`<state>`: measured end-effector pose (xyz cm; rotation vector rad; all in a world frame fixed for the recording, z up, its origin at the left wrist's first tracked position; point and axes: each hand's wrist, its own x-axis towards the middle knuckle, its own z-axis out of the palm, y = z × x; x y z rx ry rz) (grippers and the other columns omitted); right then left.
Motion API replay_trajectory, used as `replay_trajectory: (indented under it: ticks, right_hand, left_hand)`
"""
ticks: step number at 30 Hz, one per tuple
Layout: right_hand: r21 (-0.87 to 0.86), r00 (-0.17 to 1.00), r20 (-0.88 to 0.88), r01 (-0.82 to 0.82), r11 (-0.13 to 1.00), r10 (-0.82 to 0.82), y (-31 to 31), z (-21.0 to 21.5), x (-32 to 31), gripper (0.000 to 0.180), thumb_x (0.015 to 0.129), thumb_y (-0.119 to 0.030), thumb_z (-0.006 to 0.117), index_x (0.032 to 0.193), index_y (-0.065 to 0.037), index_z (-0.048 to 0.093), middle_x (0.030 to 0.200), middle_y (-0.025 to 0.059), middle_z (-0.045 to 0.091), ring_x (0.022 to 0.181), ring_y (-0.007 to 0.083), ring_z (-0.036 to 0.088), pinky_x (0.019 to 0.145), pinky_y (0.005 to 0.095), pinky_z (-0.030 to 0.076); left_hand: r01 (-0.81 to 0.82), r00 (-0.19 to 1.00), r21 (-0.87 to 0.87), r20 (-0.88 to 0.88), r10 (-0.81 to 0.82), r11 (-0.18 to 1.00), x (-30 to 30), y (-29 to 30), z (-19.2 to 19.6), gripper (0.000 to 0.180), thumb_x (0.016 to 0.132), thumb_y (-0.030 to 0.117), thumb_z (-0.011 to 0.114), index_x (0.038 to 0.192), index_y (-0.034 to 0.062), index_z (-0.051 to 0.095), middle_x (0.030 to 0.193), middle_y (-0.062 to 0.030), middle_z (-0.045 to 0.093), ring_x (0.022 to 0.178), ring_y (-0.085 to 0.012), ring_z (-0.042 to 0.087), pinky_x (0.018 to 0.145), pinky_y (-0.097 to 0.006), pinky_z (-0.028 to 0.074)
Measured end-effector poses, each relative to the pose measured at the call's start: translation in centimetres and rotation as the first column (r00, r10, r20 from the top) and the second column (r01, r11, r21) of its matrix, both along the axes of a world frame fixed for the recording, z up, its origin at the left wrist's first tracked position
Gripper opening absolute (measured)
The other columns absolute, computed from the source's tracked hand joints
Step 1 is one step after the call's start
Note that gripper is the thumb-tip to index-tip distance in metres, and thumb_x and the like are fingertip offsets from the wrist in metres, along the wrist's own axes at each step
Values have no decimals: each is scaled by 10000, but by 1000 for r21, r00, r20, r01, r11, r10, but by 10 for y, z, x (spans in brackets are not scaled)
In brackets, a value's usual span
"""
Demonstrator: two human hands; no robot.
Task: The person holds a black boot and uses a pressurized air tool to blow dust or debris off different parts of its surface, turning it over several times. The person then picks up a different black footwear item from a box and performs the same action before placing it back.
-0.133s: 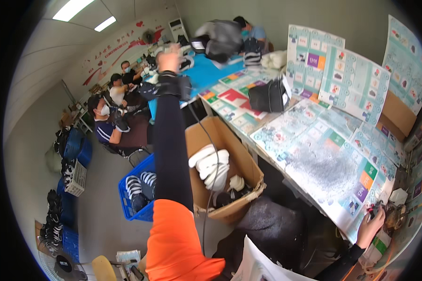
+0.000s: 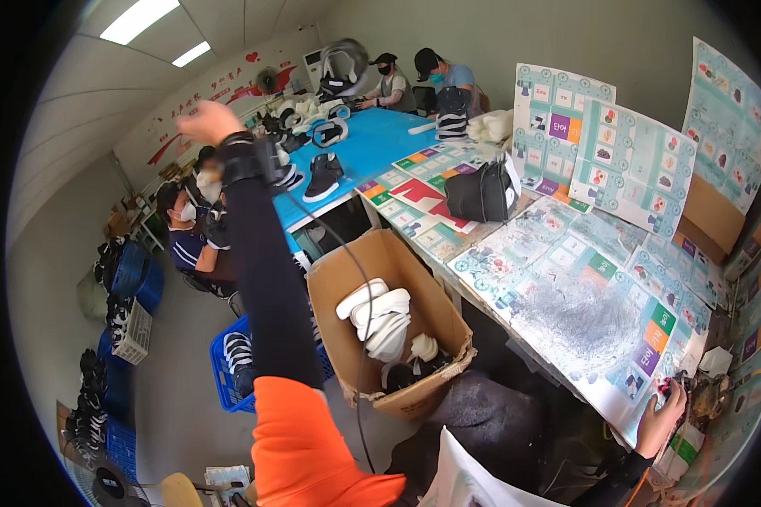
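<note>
My left hand is raised out over the far left, with its fingers stretched and nothing in them. A dark grey and black shoe-like item, smeared by motion, hangs in the air above the blue table, apart from my hand. Beneath it, a black ankle-high shoe with a white sole stands near that table's edge. My right hand is low at the right, its fingers curled round a small dark-red and black thing at the worktable's corner; its kind is not clear.
A black shoe-shaped piece lies on the paper-covered worktable. Below is a cardboard box with white pads. A blue basket holds striped shoes. A cable crosses in front of the box. Several people sit around the blue table.
My left hand has swung left, away from the dark item. That item has moved left and farther off, over the blue table. My right hand has barely moved.
</note>
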<state>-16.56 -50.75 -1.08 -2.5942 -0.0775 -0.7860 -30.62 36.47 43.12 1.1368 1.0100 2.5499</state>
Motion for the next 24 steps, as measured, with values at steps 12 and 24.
replay_trajectory:
  ticks: [12, 24]
  right_hand:
    - [72, 969, 83, -238, 969, 231, 67, -14, 15, 320, 941, 4, 632, 1260, -20, 649, 1388, 211, 574, 1325, 420, 524, 1133, 500, 407]
    - [113, 963, 114, -258, 960, 245, 94, -37, 9, 241, 933, 46, 598, 1159, -1, 665, 1352, 201, 597, 1324, 407, 536, 1117, 488, 418]
  left_hand:
    - [475, 854, 343, -401, -332, 810, -101, -102, -87, 411, 1021, 51, 646, 1399, -19, 501, 1365, -175, 621, 1155, -208, 654, 1019, -336, 513]
    - [458, 109, -661, -622, -775, 594, -84, -251, -581, 187, 944, 128, 729, 1084, 21, 665, 1049, -163, 681, 989, -350, 681, 874, -436, 546]
